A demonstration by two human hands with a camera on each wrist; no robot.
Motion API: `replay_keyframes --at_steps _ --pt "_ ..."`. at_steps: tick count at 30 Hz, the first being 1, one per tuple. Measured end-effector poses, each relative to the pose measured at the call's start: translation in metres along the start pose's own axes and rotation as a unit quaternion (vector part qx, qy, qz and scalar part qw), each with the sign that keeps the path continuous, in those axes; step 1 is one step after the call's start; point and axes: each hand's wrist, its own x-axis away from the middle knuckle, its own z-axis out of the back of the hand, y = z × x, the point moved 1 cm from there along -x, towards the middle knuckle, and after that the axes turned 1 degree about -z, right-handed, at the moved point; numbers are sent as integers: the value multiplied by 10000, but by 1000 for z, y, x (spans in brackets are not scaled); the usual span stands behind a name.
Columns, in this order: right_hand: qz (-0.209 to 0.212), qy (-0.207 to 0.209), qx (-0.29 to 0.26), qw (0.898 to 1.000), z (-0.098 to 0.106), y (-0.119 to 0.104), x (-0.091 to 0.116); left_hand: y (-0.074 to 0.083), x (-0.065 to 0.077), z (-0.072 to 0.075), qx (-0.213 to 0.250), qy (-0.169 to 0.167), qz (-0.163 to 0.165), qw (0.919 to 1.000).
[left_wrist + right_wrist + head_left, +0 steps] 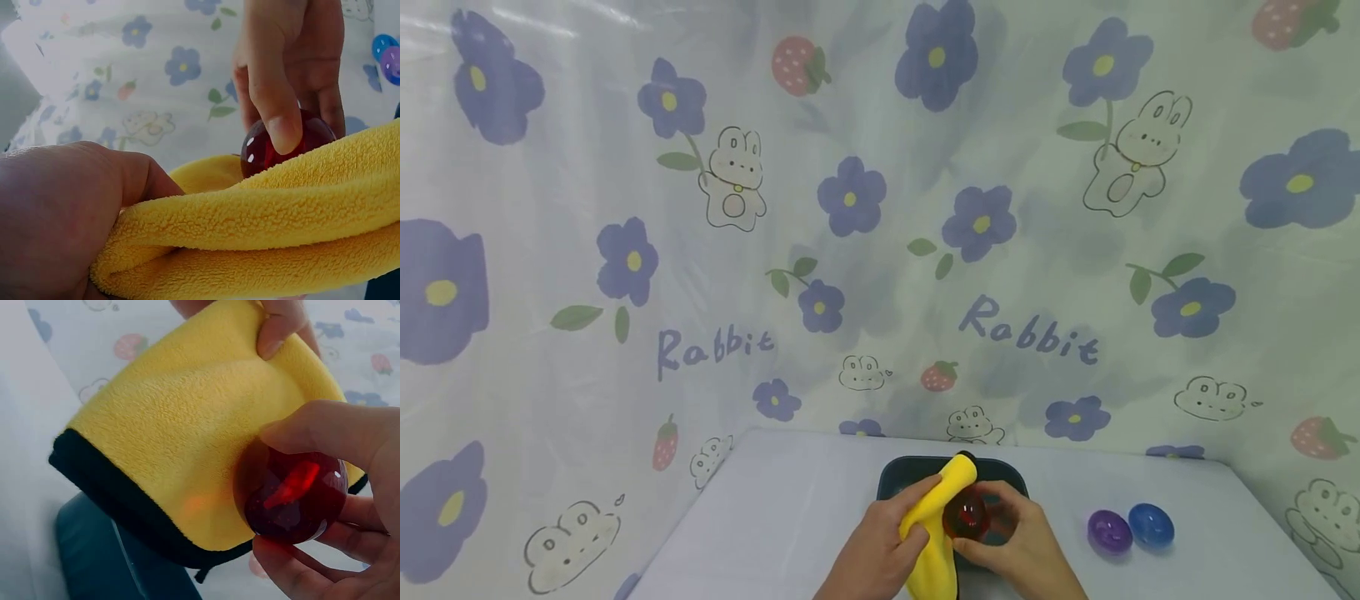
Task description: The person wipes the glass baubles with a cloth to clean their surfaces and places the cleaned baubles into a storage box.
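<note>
Gripping a yellow cloth (169,431) is the left hand (878,540), a red ball (299,503) the right hand (1028,540); only the right-wrist view plainly shows a black tab (201,575).

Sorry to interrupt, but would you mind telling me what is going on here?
A person's left hand grips a yellow cloth while the right hand holds a glossy red ball close to it, with a dark tray beneath. A purple ball and a blue ball lie side by side on the white table.

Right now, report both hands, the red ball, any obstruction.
Left hand grips yellow cloth. Right hand holds red ball close beside it. Dark tray below; no obstruction seen.
</note>
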Motion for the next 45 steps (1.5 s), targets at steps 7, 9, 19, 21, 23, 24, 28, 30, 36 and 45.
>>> replay_keyframes --at_steps 7,9,19,21,23,24,28,30,36,45 --pt "238 -453 -115 9986 -5 0 2 3 -1 0 -388 123 -183 9990" --pt "290 -513 -152 9981 -7 0 3 3 -1 0 -507 143 -189 9984" --pt "300 -662 2 9974 -10 -9 8 0 -2 -2 -433 -30 -52 9990" --pt "247 -639 -16 9977 -10 -11 10 -1 -2 -2 -375 -69 -89 9992" --pt "191 -581 -95 9981 -10 -13 11 -3 -2 -2 -302 -120 -123 9994" --pt "164 -536 -128 9983 -10 -14 11 -4 -3 -2 -264 -143 -135 9995" --pt "46 -289 -248 9993 -10 -16 12 -7 -4 -1 -56 -256 -57 9996" --pt "-39 -185 -320 9993 -11 -16 12 -9 -5 -2 45 -315 22 9995" --pt "-182 10 -554 9983 -14 -17 13 -12 -4 -2 111 -384 172 9991" --pt "-248 314 -709 9967 -16 -18 11 -11 -3 -2 141 -397 394 9983"
